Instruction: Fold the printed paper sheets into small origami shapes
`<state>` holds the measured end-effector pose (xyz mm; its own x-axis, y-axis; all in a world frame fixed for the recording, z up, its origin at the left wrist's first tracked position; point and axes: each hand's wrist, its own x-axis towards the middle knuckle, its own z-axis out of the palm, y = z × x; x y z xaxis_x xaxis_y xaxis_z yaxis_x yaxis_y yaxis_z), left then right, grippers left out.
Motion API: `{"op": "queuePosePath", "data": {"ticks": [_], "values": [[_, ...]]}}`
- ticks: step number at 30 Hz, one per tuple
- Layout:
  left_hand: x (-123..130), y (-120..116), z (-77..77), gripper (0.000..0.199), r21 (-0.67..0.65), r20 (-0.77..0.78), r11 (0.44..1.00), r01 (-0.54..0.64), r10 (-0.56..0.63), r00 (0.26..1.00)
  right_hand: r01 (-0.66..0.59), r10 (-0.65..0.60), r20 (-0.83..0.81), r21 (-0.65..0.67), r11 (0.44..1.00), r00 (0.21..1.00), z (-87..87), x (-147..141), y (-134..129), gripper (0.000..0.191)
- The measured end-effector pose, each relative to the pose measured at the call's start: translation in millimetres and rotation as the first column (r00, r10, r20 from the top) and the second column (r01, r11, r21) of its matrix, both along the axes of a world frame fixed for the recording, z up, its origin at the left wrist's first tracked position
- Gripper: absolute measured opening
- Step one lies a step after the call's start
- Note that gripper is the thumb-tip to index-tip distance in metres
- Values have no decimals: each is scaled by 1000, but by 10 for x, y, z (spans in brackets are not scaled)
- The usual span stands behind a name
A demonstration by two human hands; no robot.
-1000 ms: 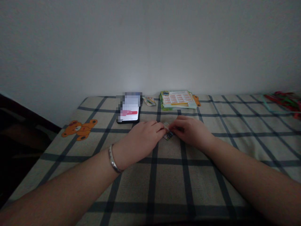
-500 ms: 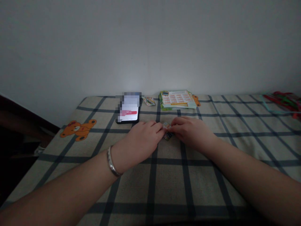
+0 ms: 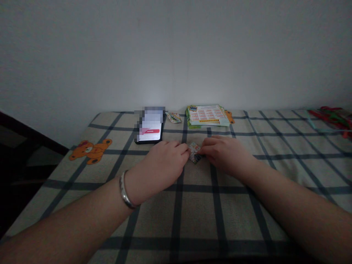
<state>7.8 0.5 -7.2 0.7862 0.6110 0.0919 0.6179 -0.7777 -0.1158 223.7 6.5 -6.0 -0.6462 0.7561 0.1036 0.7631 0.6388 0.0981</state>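
Observation:
A small folded piece of printed paper (image 3: pixel 195 152) lies on the checked tablecloth, between my two hands. My left hand (image 3: pixel 171 157), with a silver bangle at its wrist, is closed, its fingertips pinching the paper's left corner. From the other side my right hand (image 3: pixel 220 152) pinches the right part of the paper, its fingers curled together. The middle of the paper shows between the fingertips, with pale and dark printed facets. Both thumbs are mostly hidden.
A lit phone (image 3: pixel 150 126) lies beyond my left hand. Beside it are a small folded paper piece (image 3: pixel 173 117) and a stack of printed sheets (image 3: pixel 207 115) near the wall. Red and green strips (image 3: pixel 334 119) lie at far right. The tablecloth (image 3: pixel 198 212) has bear prints.
My left hand has shifted slightly left, and more of the folded paper shows between my hands. My right hand has stayed almost in place.

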Motion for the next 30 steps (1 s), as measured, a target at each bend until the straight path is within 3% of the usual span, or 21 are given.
{"op": "queuePosePath", "data": {"ticks": [11, 17, 24, 30], "values": [[-98, 99, 36, 25, 41, -30, 999, 2, -1, 1000, 56, -56, 24, 16, 998, 998, 42, 4, -34, 22], [-140, 117, 77, 28, 46, -55, 999, -4, 6, 998, 70, -73, -32, -79, 994, 997, 94, 53, -42, 18], [-96, 124, 9, 25, 56, -53, 995, 81, -78, 996, 83, -91, -90, -86, 993, 992, 111, 114, -31, 18], [-48, 127, -26, 22, 31, -7, 997, 71, -71, 997, 106, -117, -74, -141, 984, 990, 120, 97, -24, 18]]}}
